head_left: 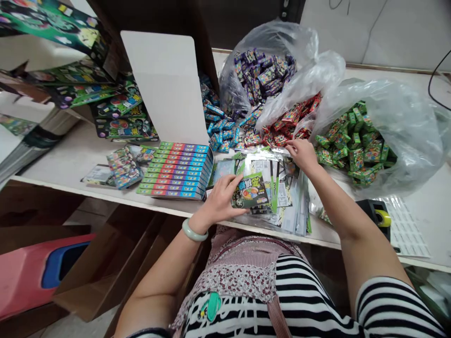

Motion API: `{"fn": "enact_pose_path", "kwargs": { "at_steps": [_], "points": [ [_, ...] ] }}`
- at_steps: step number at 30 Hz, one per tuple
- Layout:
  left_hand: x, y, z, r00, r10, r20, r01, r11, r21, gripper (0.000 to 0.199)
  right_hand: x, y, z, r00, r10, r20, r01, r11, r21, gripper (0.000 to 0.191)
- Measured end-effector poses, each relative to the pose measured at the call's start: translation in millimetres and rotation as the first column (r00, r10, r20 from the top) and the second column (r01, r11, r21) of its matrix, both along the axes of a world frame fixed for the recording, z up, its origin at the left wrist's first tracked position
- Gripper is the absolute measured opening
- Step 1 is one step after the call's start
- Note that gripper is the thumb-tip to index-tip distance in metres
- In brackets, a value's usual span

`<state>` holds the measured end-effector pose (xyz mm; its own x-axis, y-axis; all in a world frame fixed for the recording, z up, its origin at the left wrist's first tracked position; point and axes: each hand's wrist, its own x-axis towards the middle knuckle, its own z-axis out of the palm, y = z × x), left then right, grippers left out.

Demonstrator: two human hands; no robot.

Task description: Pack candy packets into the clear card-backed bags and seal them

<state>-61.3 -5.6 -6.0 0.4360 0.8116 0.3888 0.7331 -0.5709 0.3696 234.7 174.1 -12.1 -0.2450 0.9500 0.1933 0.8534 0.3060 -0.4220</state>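
My left hand (221, 197) is closed on a small dark printed pouch (252, 191) with a green top edge, held above a pile of flat clear and printed pouches (282, 218). My right hand (302, 154) is stretched out to the near edge of a heap of small red packets (292, 115). Its fingertips are pinched together; what they hold, if anything, I cannot make out. Just left of that heap lie small blue packets (221, 131). Left of my left hand stands an open display box (176, 169) packed with rows of coloured pouches, its white lid raised.
Plastic bags hold purple packets (264, 72) and green packets (362, 141). Folded printed boxes (121, 110) are stacked at left, near loose filled pouches (125, 166). A black tape dispenser (373, 211) and a label sheet (405, 225) lie right. Cardboard boxes (105, 258) stand below the table edge.
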Motion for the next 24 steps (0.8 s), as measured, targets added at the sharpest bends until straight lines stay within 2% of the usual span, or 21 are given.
{"fn": "enact_pose_path", "kwargs": {
  "at_steps": [2,5,7,10,13,16,17,19,20,22,24],
  "points": [
    [-1.6,-2.4,0.8,1.0,0.005,0.001,-0.005,1.0,-0.026,0.103,-12.0,40.2,-7.2,0.988,-0.125,0.095,0.136,0.982,-0.128,0.04],
    [-0.3,-2.6,0.2,1.0,0.01,0.002,-0.01,0.998,-0.059,0.103,-31.7,76.3,-18.4,0.954,-0.28,0.108,0.299,0.919,-0.258,0.05],
    [1.4,-0.8,-0.8,1.0,0.01,-0.004,-0.01,0.997,-0.08,0.104,-37.7,87.7,-24.7,0.946,-0.314,0.076,0.323,0.901,-0.289,0.049],
    [2.2,2.2,-2.2,1.0,0.012,-0.008,-0.013,0.996,-0.089,0.104,-32.1,90.3,-29.3,0.945,-0.324,-0.041,0.291,0.894,-0.341,0.04],
    [-0.5,5.4,-3.0,0.999,0.048,0.016,-0.046,0.995,-0.089,0.101,-15.3,74.0,-27.1,0.936,-0.285,-0.204,0.192,0.904,-0.383,0.036],
    [-4.8,10.3,-4.1,0.996,0.078,0.054,-0.073,0.994,-0.083,0.1,4.5,40.4,-20.7,0.906,-0.26,-0.335,0.116,0.912,-0.393,0.038],
    [-5.9,12.2,-4.6,0.995,0.077,0.061,-0.072,0.994,-0.081,0.1,10.5,26.5,-18.4,0.892,-0.254,-0.374,0.105,0.921,-0.376,0.037],
    [-6.8,15.8,-6.0,0.996,0.072,0.061,-0.067,0.994,-0.081,0.101,20.0,-3.6,-14.6,0.889,-0.204,-0.41,0.105,0.962,-0.252,0.033],
    [-6.6,17.2,-6.8,0.996,0.072,0.056,-0.067,0.994,-0.083,0.101,22.8,-19.1,-13.4,0.911,-0.159,-0.381,0.106,0.982,-0.157,0.031],
    [-4.9,19.2,-8.7,0.996,0.076,0.049,-0.072,0.994,-0.088,0.101,23.9,-48.6,-12.9,0.977,-0.06,-0.205,0.064,0.998,0.011,0.027],
    [-2.6,20.0,-10.5,0.996,0.074,0.046,-0.069,0.993,-0.101,0.101,21.2,-71.4,-14.5,0.999,0.036,0.006,-0.036,0.999,0.031,0.031]
  ]
}}
